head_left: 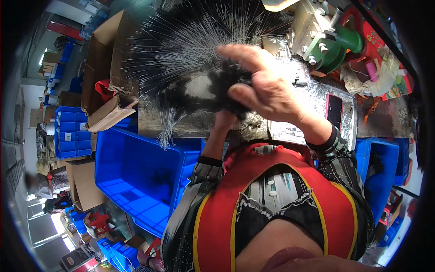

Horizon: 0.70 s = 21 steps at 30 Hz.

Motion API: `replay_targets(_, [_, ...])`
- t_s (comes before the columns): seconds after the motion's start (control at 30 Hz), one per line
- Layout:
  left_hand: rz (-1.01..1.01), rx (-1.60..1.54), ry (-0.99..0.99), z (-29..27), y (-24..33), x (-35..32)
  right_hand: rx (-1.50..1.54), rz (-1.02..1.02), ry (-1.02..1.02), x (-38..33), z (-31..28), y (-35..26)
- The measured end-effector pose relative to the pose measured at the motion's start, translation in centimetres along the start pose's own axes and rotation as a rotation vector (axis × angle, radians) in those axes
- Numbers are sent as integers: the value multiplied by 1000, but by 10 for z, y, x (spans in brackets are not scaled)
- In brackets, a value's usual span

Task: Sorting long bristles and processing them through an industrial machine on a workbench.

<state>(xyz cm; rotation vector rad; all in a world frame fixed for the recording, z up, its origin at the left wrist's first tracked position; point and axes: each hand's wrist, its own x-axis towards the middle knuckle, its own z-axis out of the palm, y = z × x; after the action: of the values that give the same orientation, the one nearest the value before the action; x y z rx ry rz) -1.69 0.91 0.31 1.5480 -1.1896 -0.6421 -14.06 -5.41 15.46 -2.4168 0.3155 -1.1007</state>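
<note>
A large heap of thin, straight wires, dark with silvery ends, fans out across the far side of the worktable. My right hand lies over a black, fuzzy-looking bundle, thumb and index finger stretched apart and pointing left. Against the near side of that bundle is my left hand; its fingers are hidden behind the black strands, so their grip does not show. A small bunch of silvery wires hangs over the table's near edge, left of my left hand.
A blue bin stands below the table at left, beside an open cardboard box. On the right are a green and metal machine, a shiny tray and a phone. Another blue bin sits at lower right.
</note>
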Motion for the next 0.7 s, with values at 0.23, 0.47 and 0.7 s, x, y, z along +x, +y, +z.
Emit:
replay_targets(0.23, [-3, 43, 26, 15, -21, 29, -96, -81, 11, 8, 13, -10])
replay_targets(0.47, [-18, 79, 13, 2, -42, -7, -217, -380, -126, 6, 21, -10])
replay_targets(0.7, [-18, 102, 25, 0, -63, -5, 162, -115, -43, 17, -2, -13])
